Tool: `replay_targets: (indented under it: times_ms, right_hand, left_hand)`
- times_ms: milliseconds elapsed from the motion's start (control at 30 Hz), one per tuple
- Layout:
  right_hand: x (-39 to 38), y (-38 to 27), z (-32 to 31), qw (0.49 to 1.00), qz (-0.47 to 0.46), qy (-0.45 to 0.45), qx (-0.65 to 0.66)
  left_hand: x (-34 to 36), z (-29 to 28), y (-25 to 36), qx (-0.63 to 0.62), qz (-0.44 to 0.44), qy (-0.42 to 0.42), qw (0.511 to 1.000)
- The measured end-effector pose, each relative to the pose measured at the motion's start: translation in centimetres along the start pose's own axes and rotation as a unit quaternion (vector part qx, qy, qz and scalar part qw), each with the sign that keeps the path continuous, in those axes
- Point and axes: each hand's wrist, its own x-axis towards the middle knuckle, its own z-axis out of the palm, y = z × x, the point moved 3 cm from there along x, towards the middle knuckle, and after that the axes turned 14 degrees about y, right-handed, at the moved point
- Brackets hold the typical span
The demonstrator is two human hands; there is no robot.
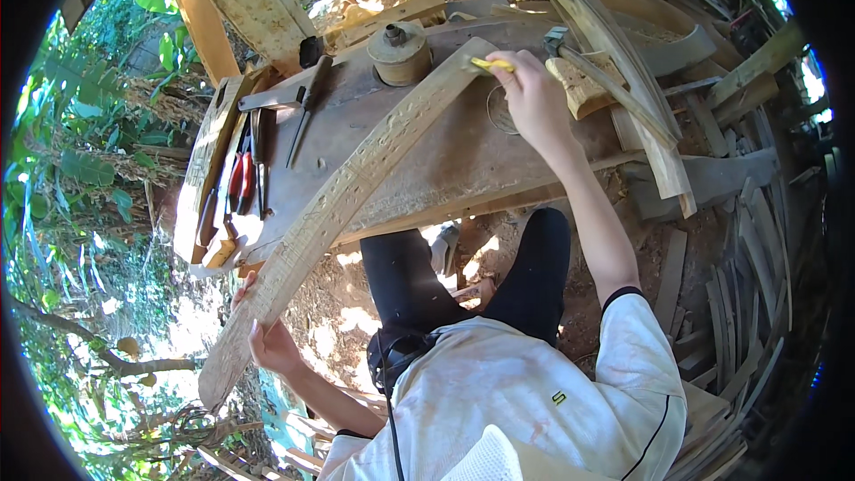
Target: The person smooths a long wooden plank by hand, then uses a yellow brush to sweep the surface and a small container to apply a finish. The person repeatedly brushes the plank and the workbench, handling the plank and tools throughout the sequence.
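Note:
A long, slightly curved wooden plank [356,183] with small gouge marks slants across the workbench, from the far middle down to the near left. My left hand [276,347] wraps round its lower part, just above the rounded end that sticks out past the bench. At the plank's far end, my right hand [537,111] pinches a small yellow object [490,63] against the wood. The exact kind of this yellow object cannot be made out.
The worn bench [401,183] holds a round tan container [399,58], a thin file-like tool [307,111] and red-handled pliers [240,183]. Right of my right hand lie a hammer [583,62] and long curved wood strips [614,44]. Scrap wood [744,276] is heaped at the right.

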Motion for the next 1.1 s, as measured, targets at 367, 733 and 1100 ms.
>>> replay_targets:
  times_ms: [367, 733, 1100]
  right_hand:
    - [0.5, -5.1, 1.5, 0.986, -0.006, -0.057, 0.157]
    - [-2.0, -14.3, 3.2, 0.953, -0.054, -0.141, 0.261]
    - [-7.7, -27.2, 3.7, 0.889, -0.194, -0.22, 0.352]
  left_hand:
    - [-0.2, -2.2, -1.1, -0.051, -0.018, -0.048, 0.997]
    - [-0.8, 0.2, -0.4, 0.145, 0.086, -0.115, 0.979]
    - [-1.7, -1.0, -1.6, 0.205, 0.0, -0.018, 0.979]
